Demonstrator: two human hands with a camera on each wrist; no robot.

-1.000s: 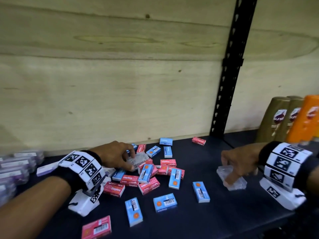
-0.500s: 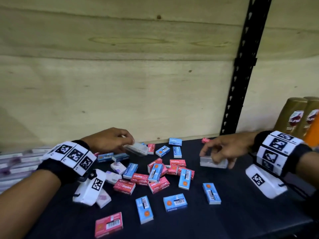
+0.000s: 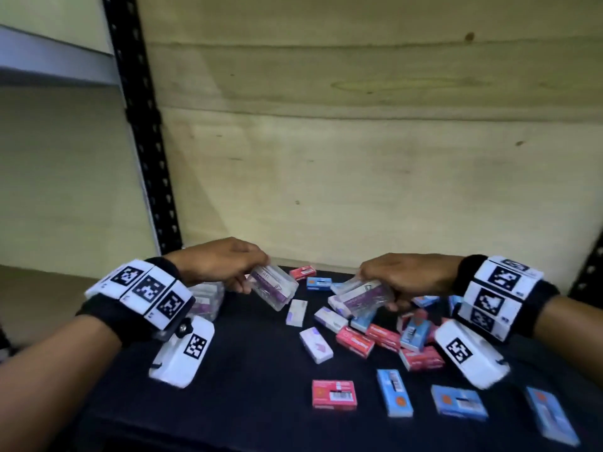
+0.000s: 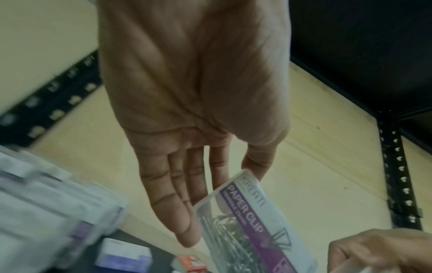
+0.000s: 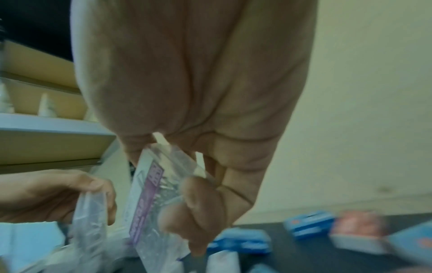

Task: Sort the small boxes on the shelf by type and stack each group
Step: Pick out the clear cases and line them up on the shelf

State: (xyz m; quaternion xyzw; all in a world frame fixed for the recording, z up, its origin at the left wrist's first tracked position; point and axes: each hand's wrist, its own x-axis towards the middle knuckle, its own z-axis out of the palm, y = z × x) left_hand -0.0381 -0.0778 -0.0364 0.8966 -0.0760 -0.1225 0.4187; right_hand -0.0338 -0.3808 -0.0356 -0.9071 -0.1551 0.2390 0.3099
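Two clear paper-clip boxes are up off the shelf (image 3: 261, 370): left hand (image 3: 222, 265) pinches one box (image 3: 272, 287), right hand (image 3: 401, 275) grips the other (image 3: 360, 295). Sorting clears; next, likely onto the clear stack (image 3: 207, 300) at left.

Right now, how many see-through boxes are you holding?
2. One clear box is in the left hand, a second clear box in the right hand. A blurry pile behind the left wrist may hold more.
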